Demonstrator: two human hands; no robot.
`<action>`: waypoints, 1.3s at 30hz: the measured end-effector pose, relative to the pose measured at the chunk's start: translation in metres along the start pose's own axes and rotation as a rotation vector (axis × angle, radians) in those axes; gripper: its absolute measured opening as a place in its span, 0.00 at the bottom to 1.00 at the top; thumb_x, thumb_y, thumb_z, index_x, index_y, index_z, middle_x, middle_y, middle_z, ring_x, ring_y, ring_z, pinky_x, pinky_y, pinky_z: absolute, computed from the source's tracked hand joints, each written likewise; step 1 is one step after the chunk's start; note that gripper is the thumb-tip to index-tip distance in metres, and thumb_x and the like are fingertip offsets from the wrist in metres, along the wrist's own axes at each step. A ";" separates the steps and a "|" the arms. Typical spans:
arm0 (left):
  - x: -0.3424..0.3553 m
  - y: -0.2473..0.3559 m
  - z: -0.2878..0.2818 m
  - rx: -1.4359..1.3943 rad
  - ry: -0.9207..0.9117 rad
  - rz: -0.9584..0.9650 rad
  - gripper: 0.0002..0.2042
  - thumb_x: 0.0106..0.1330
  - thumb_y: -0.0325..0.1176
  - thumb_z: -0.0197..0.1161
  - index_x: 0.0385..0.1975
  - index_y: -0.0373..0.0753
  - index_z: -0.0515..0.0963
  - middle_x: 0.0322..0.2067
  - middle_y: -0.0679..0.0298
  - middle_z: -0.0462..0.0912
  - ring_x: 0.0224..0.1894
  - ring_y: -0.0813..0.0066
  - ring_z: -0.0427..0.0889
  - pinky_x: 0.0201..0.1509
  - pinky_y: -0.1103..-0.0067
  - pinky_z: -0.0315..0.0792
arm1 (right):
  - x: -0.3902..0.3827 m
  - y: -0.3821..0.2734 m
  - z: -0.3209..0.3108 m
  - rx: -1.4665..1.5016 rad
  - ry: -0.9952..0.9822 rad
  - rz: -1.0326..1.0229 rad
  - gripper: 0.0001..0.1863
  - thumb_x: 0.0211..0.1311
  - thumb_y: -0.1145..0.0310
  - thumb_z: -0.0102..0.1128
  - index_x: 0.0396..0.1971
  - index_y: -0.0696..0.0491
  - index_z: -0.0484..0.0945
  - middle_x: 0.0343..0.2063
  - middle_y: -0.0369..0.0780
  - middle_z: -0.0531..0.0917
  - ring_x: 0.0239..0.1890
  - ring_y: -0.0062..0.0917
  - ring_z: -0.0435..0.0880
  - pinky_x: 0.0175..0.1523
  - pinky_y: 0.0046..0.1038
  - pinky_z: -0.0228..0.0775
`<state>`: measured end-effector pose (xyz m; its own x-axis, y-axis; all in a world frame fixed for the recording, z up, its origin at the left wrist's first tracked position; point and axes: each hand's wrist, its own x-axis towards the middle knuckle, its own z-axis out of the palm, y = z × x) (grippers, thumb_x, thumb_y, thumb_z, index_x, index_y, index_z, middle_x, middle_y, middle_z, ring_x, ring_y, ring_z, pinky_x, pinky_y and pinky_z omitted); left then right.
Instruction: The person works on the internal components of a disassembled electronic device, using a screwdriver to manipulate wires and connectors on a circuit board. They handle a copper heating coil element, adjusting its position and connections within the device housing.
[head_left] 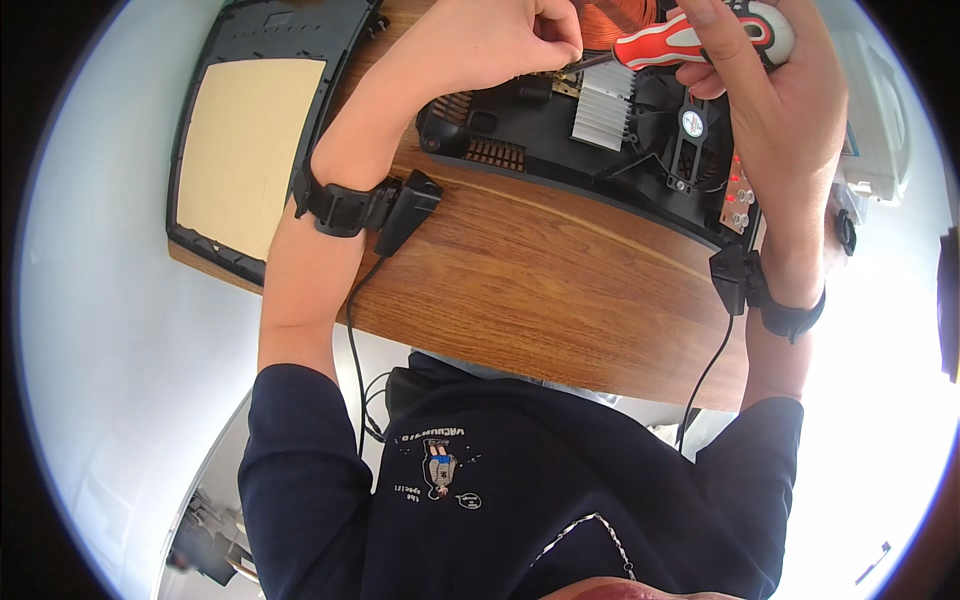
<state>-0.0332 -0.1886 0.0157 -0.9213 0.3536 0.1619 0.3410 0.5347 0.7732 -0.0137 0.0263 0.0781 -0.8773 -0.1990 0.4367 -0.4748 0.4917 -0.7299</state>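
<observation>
Right hand (775,95) grips screwdriver (690,40) over opened appliance (560,140)

This looks like a small electronics repair workshop. Under both hands (620,60) an opened black appliance base (560,140) lies on a wooden table (520,290), baring a finned metal heatsink (603,108), a small fan (690,125) and a copper coil. Left of the hands lies its removed black top panel (255,130). The floor around is pale.
</observation>
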 end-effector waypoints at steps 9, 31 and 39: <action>-0.001 0.007 -0.004 -0.002 -0.001 -0.033 0.07 0.57 0.29 0.72 0.33 0.33 0.87 0.29 0.55 0.84 0.33 0.65 0.85 0.39 0.74 0.76 | 0.004 -0.002 0.006 -0.009 -0.018 0.023 0.18 0.70 0.57 0.70 0.42 0.56 0.75 0.20 0.31 0.80 0.21 0.11 0.81 0.25 0.13 0.72; 0.001 -0.043 0.003 -0.023 0.023 0.131 0.07 0.63 0.29 0.72 0.36 0.33 0.84 0.32 0.64 0.81 0.34 0.68 0.80 0.40 0.75 0.73 | 0.056 -0.054 -0.010 -0.531 -0.541 -0.501 0.20 0.74 0.54 0.58 0.49 0.57 0.76 0.45 0.49 0.79 0.41 0.47 0.83 0.47 0.42 0.75; 0.001 -0.040 -0.001 0.010 0.016 0.166 0.07 0.65 0.31 0.71 0.36 0.34 0.83 0.34 0.65 0.82 0.36 0.69 0.81 0.42 0.74 0.74 | 0.062 -0.053 -0.010 -0.595 -0.600 -0.440 0.18 0.75 0.56 0.54 0.47 0.58 0.75 0.44 0.51 0.78 0.41 0.49 0.82 0.47 0.43 0.75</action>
<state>-0.0481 -0.2106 -0.0141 -0.8548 0.4257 0.2968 0.4908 0.4771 0.7290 -0.0425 -0.0036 0.1489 -0.5964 -0.7896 0.1446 -0.8027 0.5870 -0.1052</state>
